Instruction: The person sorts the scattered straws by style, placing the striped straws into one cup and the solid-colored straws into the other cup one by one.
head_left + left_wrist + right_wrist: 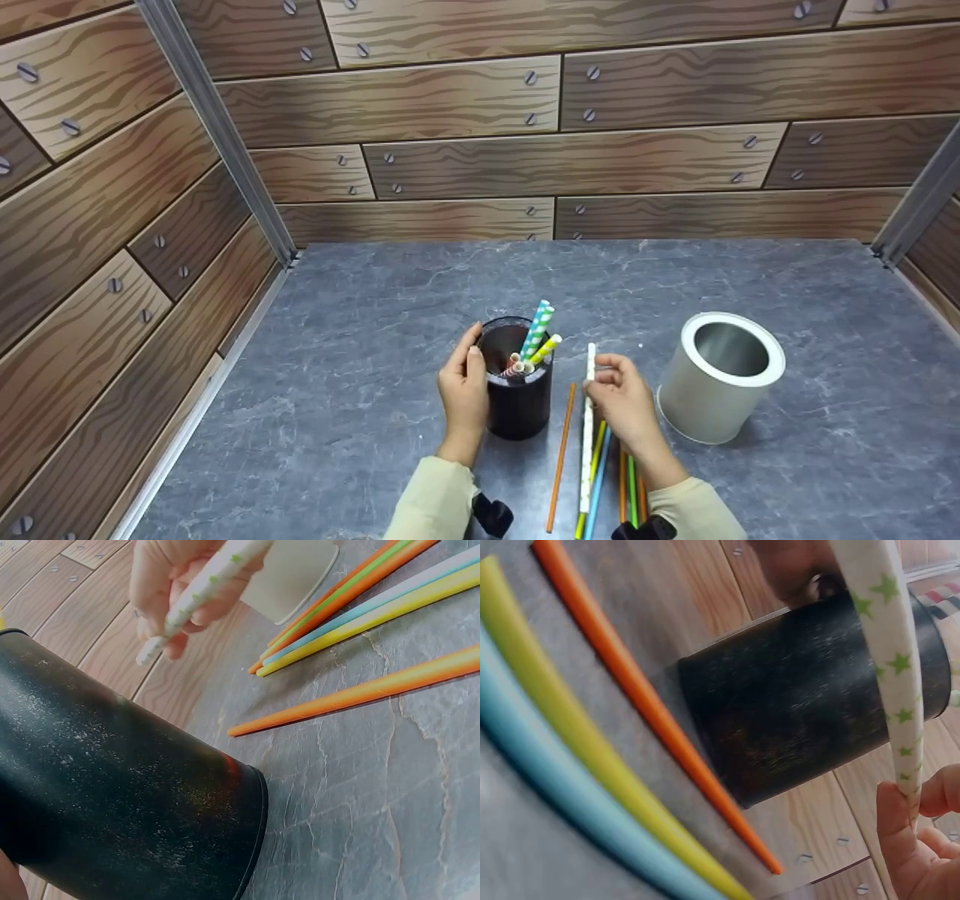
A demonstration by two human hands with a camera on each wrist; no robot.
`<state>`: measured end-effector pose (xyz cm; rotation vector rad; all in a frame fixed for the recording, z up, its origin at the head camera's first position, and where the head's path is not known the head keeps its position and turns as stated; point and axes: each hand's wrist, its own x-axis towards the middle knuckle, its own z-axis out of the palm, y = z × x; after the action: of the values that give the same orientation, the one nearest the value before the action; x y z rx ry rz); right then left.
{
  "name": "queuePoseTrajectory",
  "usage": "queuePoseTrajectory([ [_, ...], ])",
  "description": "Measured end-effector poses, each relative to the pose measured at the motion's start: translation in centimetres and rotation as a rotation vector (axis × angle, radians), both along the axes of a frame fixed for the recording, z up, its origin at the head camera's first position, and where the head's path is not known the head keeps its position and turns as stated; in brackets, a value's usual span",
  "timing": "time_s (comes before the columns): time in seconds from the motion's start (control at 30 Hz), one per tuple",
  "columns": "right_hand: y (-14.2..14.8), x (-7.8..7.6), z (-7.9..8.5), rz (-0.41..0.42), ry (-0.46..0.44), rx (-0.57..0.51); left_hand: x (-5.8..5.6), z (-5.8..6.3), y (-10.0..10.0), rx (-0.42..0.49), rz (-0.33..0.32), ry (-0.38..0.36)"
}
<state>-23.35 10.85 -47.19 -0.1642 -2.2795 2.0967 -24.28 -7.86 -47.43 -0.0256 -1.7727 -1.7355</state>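
Observation:
A black cylindrical cup (519, 411) stands upright on the table, several patterned paper straws (538, 330) leaning inside it. My left hand (463, 390) holds the cup's left side, thumb near the rim. Just right of the cup, my right hand (624, 397) pinches a white paper straw (901, 682) with green stars near its upper end. Under and beside that hand lie plain straws: an orange straw (561, 457) by itself, then yellow, blue, green and more orange ones. The right wrist view shows thumb and fingertips meeting on the star straw.
To the right stands a white-grey cylindrical container (709, 397) with a thick white rim, its inside visible from above. Wood-patterned panels (465, 105) wall the back and sides of the grey marbled table (360, 360).

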Motion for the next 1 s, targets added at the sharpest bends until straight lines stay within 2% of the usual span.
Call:
queuePoseTrajectory([
  [0.13,0.0,0.2,0.8,0.011,0.026,-0.039,0.0,0.0,0.0,0.001,0.006,-0.008],
  [0.33,0.0,0.8,2.1,-0.003,0.112,-0.126,0.0,0.0,0.0,0.001,0.009,-0.012],
  [0.63,-0.3,2.0,4.3,-0.119,0.284,-0.3,0.0,0.1,0.0,-0.015,0.017,-0.002],
  [0.77,-0.3,2.6,5.2,-0.156,0.418,-0.394,-0.1,0.0,0.0,-0.027,0.021,-0.003],
  [1.0,-0.2,3.4,6.4,-0.144,0.731,-0.477,-0.1,-0.1,-0.1,-0.005,0.003,-0.012],
])
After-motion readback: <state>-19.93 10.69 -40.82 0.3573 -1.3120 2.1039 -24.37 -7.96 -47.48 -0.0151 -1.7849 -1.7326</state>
